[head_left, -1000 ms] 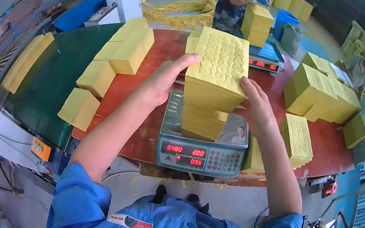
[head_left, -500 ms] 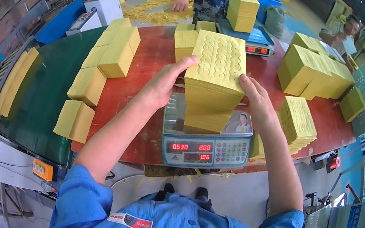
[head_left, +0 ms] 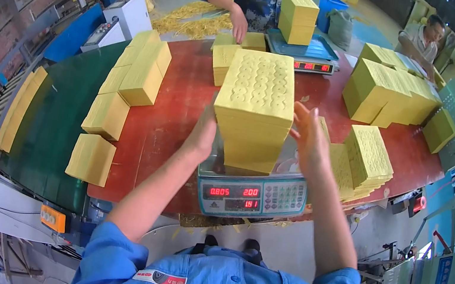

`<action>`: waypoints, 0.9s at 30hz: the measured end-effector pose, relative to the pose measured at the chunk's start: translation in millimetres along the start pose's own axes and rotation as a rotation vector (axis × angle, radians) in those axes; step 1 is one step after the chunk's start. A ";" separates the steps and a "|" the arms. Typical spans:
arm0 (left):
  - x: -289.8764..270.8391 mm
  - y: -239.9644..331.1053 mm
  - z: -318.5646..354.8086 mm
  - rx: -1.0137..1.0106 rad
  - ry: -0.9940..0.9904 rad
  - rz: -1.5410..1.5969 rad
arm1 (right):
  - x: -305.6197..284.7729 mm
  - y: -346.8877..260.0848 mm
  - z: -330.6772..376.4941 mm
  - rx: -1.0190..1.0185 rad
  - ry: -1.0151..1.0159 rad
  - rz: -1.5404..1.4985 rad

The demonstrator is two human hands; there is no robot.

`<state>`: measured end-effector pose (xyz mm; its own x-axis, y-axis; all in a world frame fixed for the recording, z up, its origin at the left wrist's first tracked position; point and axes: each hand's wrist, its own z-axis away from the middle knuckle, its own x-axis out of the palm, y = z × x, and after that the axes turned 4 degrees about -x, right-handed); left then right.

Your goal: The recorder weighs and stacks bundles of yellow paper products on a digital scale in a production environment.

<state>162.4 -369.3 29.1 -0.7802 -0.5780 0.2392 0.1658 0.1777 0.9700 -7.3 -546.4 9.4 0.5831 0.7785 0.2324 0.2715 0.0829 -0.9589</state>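
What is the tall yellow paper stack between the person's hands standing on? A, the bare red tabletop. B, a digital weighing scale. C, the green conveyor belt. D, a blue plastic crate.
B: the yellow paper stack stands on the platform of the digital weighing scale, whose red-lit display faces the person, with the left hand and the right hand on either side of it.

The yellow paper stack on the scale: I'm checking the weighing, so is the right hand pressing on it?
No, the right hand is open and clear of the yellow paper stack; a gap shows between them.
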 end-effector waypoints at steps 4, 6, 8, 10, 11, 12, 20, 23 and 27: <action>3.8 -32.4 2.5 0.053 0.117 0.231 | 66.5 21.4 14.3 -0.036 0.244 -0.088; 4.7 -38.7 -7.4 0.105 0.161 0.333 | 69.1 20.2 1.2 -0.045 0.218 -0.092; 14.9 -40.9 -15.5 0.102 0.248 0.394 | 53.5 26.4 -17.5 0.003 0.147 -0.144; 22.8 -34.5 -17.2 0.068 0.272 0.395 | 48.3 28.4 -27.7 0.046 0.159 -0.154; 25.1 -30.1 -16.4 0.029 0.292 0.398 | 46.3 29.6 -30.7 0.092 0.177 -0.162; 25.1 -27.3 -17.0 0.028 0.303 0.399 | 42.2 34.5 -35.2 0.100 0.170 -0.162; 12.7 -16.9 26.1 0.089 0.304 0.203 | 30.6 16.8 8.5 -0.037 0.164 -0.024; -10.3 -20.2 60.1 0.129 0.264 0.105 | 22.5 5.6 48.8 -0.112 0.212 -0.041; -1.5 -19.6 89.6 0.060 0.340 0.126 | 12.1 15.7 76.0 -0.045 0.231 -0.106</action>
<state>106.2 -300.6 5.8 -0.5092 -0.7784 0.3670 0.2042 0.3051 0.9302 -54.2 -488.5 -15.2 0.7076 0.6040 0.3668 0.3707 0.1245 -0.9204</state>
